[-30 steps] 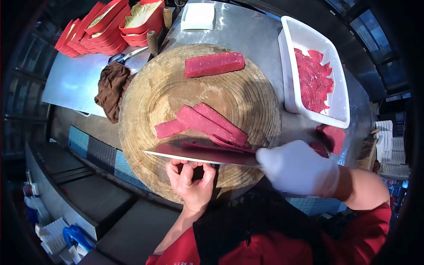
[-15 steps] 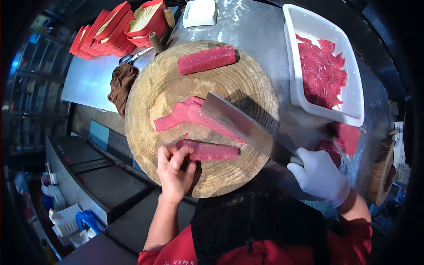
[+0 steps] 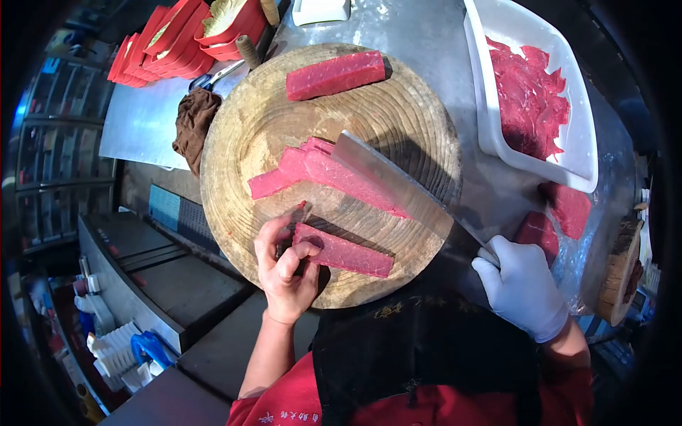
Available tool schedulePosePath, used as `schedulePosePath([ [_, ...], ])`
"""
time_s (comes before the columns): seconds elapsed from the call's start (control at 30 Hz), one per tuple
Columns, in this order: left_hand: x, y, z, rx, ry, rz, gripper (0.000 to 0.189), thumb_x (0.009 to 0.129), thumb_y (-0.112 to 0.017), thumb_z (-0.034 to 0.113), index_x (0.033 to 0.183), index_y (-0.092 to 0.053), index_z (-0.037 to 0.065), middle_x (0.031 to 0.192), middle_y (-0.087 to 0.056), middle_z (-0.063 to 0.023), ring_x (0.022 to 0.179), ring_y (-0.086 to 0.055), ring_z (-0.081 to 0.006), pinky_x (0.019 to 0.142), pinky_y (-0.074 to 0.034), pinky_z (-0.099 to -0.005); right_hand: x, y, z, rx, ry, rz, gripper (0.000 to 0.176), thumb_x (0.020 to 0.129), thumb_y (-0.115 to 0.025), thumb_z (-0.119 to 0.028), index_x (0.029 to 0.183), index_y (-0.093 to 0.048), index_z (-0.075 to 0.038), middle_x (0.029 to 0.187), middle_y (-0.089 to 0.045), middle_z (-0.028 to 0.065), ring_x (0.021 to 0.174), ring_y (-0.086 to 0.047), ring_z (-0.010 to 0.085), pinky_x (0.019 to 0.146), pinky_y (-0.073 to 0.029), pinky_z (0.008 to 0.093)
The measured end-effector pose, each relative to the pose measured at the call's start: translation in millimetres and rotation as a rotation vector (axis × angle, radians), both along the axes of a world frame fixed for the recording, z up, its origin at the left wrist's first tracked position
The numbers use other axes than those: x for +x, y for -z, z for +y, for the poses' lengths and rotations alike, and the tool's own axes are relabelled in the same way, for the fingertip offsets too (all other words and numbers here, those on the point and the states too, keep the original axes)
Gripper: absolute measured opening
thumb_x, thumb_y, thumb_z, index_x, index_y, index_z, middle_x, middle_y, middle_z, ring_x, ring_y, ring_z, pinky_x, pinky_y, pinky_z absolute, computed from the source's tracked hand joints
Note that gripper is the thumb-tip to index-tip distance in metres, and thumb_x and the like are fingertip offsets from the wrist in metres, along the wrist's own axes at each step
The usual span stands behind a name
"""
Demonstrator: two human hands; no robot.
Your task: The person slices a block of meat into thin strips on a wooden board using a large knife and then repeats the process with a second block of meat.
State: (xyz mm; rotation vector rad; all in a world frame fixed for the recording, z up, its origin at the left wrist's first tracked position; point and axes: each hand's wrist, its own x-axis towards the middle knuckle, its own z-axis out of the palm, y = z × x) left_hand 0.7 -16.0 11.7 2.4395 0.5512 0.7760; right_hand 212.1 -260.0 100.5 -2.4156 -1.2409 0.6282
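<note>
On the round wooden chopping board (image 3: 241, 128), a block of red meat (image 3: 348, 252) lies slanted near the front edge. My bare left hand (image 3: 288, 273) is at its left end, fingers apart. The index finger stretches forward to a small meat scrap (image 3: 301, 205), while another fingertip overlaps the block's end. My gloved right hand (image 3: 526, 287) grips a cleaver (image 3: 398, 188) by its handle, blade slanting up and left over the board. The blade partly covers a row of overlapping meat slices (image 3: 327, 170). Another meat block (image 3: 335, 74) lies at the board's far side.
A white tub (image 3: 483, 106) of sliced meat (image 3: 529, 99) stands at right, with more meat pieces (image 3: 568, 213) on plastic below it. A brown cloth (image 3: 196, 128), scissors (image 3: 220, 74) and stacked red containers (image 3: 170, 39) are at left. A white dish (image 3: 320, 11) is at the back.
The near block has shifted toward me and turned, its right end now lower. My left index finger has stretched out to the scrap. The whole view has shifted slightly; the cleaver remains over the slices.
</note>
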Motion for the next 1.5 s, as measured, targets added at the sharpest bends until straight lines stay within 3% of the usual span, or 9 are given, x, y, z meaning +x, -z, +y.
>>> schedulePosePath([
  [0.2, -12, -30, 29, -0.389, 0.252, 0.208, 0.036, 0.069, -0.081, -0.001, 0.101, -0.065, 0.004, 0.104, -0.067, -0.0132, 0.098, -0.065, -0.0315, 0.086, -0.052, -0.0373, -10, 9, -7, 0.076, 0.037, -0.065, 0.021, 0.086, -0.069, -0.014, 0.078, -0.053, -0.003, 0.057, -0.054, 0.0167, 0.054, -0.06, 0.0375, 0.05, -0.046, 0.0445],
  [0.37, -23, -51, 50, -0.99, 0.115, 0.298, 0.047, 0.088, -0.077, 0.014, 0.127, -0.056, -0.004, 0.101, -0.066, -0.0042, 0.087, -0.059, -0.0086, 0.082, -0.05, -0.0253, -12, 8, -9, 0.114, 0.008, -0.067, 0.019, 0.087, -0.068, -0.013, 0.078, -0.053, -0.004, 0.057, -0.054, 0.016, 0.055, -0.059, 0.0369, 0.051, -0.046, 0.0453],
  [0.47, -16, -36, 55, -0.948, 0.032, 0.255, 0.047, 0.086, -0.078, 0.015, 0.125, -0.057, -0.002, 0.101, -0.064, -0.0056, 0.082, -0.058, -0.0092, 0.077, -0.051, -0.0249, -12, 2, -6, 0.124, -0.039, -0.061, 0.017, 0.086, -0.067, -0.012, 0.079, -0.053, -0.004, 0.061, -0.055, 0.0159, 0.058, -0.06, 0.0366, 0.052, -0.046, 0.0452],
  [0.53, -7, -30, 49, -0.417, -0.178, 0.252, 0.043, 0.084, -0.08, 0.013, 0.121, -0.061, 0.0, 0.1, -0.061, -0.007, 0.075, -0.056, -0.0109, 0.07, -0.05, -0.0264, -14, 0, -6, 0.124, -0.07, -0.076, 0.016, 0.086, -0.066, -0.011, 0.079, -0.054, -0.005, 0.063, -0.056, 0.0157, 0.059, -0.061, 0.0365, 0.053, -0.047, 0.0451],
  [0.7, -19, -10, 42, -0.339, -0.216, 0.197, 0.034, 0.082, -0.08, 0.012, 0.112, -0.068, 0.004, 0.102, -0.058, -0.0064, 0.079, -0.056, -0.0132, 0.07, -0.049, -0.026, -19, -3, -3, 0.148, -0.095, -0.079, 0.014, 0.086, -0.066, -0.01, 0.08, -0.054, -0.005, 0.064, -0.055, 0.0148, 0.061, -0.06, 0.0366, 0.055, -0.048, 0.0447],
  [0.93, -15, -22, 41, -0.101, -0.046, 0.157, 0.045, 0.071, -0.08, -0.003, 0.114, -0.069, 0.008, 0.135, -0.054, -0.0147, 0.119, -0.058, -0.0294, 0.097, -0.05, -0.0374, -25, -12, 11, 0.119, -0.083, 0.033, 0.015, 0.087, -0.066, -0.009, 0.081, -0.053, -0.003, 0.065, -0.055, 0.0167, 0.061, -0.06, 0.0374, 0.054, -0.047, 0.0448],
  [1.03, -8, -15, 55, 0.01, 0.237, 0.199, 0.041, 0.072, -0.082, 0.006, 0.112, -0.069, 0.006, 0.126, -0.06, -0.0152, 0.112, -0.061, -0.0314, 0.094, -0.051, -0.0401, -28, -11, 22, 0.191, -0.215, -0.009, 0.016, 0.088, -0.065, -0.01, 0.082, -0.053, -0.002, 0.066, -0.055, 0.0181, 0.061, -0.06, 0.0389, 0.053, -0.046, 0.0452],
  [1.3, -19, -23, 50, -0.282, 0.021, 0.24, 0.03, 0.077, -0.084, 0.019, 0.096, -0.071, -0.001, 0.088, -0.067, -0.0148, 0.073, -0.067, -0.025, 0.067, -0.054, -0.0329, -33, -1, 27, 0.149, -0.044, 0.006, 0.016, 0.089, -0.064, -0.013, 0.084, -0.054, -0.002, 0.069, -0.058, 0.0194, 0.065, -0.061, 0.0407, 0.055, -0.046, 0.0473],
  [1.5, -21, -28, 56, -0.493, 0.003, 0.268, 0.024, 0.083, -0.079, 0.016, 0.1, -0.073, -0.001, 0.086, -0.07, -0.0137, 0.076, -0.068, -0.0199, 0.069, -0.053, -0.0316, -33, -1, 28, 0.148, -0.042, 0.012, 0.017, 0.09, -0.065, -0.014, 0.083, -0.054, -0.002, 0.068, -0.058, 0.0218, 0.067, -0.06, 0.0437, 0.056, -0.045, 0.0489],
])
